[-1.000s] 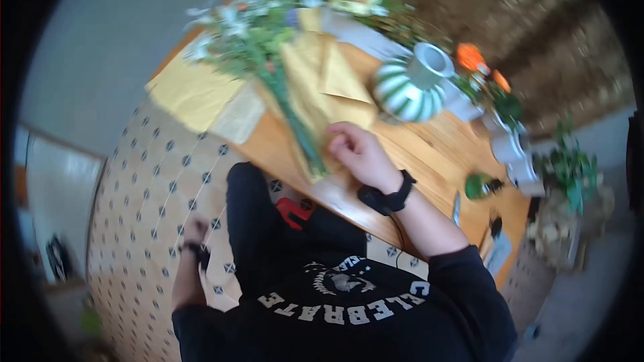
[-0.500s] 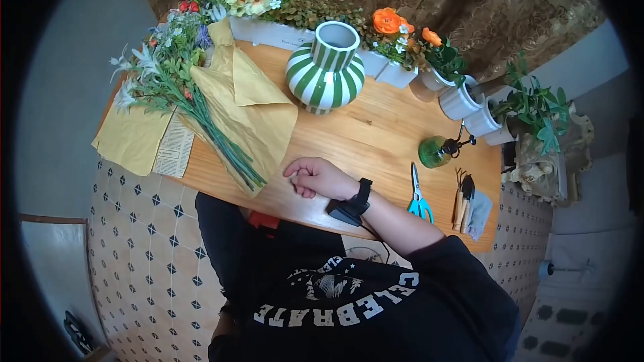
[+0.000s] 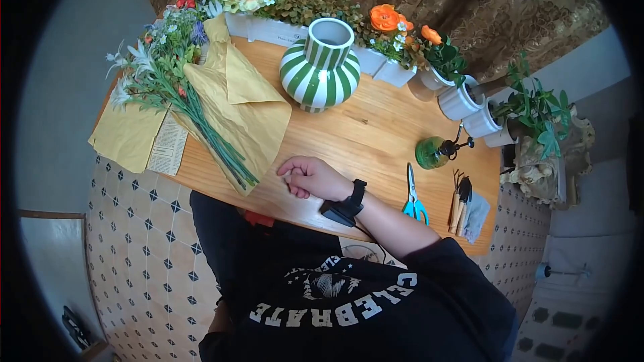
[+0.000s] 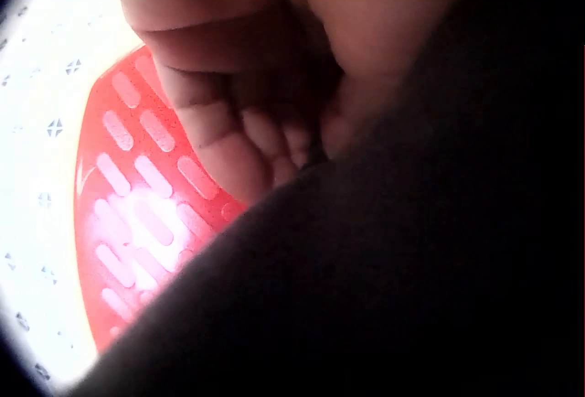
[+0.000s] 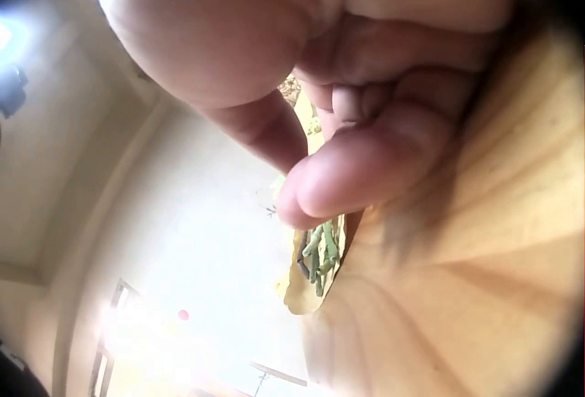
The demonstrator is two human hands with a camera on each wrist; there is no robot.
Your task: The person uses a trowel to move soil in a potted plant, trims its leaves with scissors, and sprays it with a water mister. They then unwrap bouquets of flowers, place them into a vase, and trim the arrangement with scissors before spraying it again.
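Note:
My right hand (image 3: 315,178) rests on the wooden table near its front edge, fingers loosely curled and holding nothing. Just left of it lies a bouquet, its green stems (image 3: 218,139) laid over yellow wrapping paper (image 3: 251,97). In the right wrist view the cut stem ends (image 5: 320,255) show past the fingers. My left hand (image 4: 238,77) hangs low with its fingers bent, beside dark cloth and a red slotted surface (image 4: 137,196); the cloth hides part of the fingers, and the head view does not show this hand. A green-and-white striped vase (image 3: 320,74) stands behind the right hand.
Teal-handled scissors (image 3: 412,198), a green spray bottle (image 3: 433,153) and small garden tools (image 3: 460,204) on a grey cloth lie to the right. Potted plants (image 3: 463,100) and white flower boxes (image 3: 275,31) line the back. Folded paper (image 3: 127,137) and a printed sheet (image 3: 168,147) overlap the left edge.
The head view has swung and steadied, with the table things shifting left in it. The left hand, seen hanging at the side a second ago, has dropped out of the head view. The right hand stays on the table.

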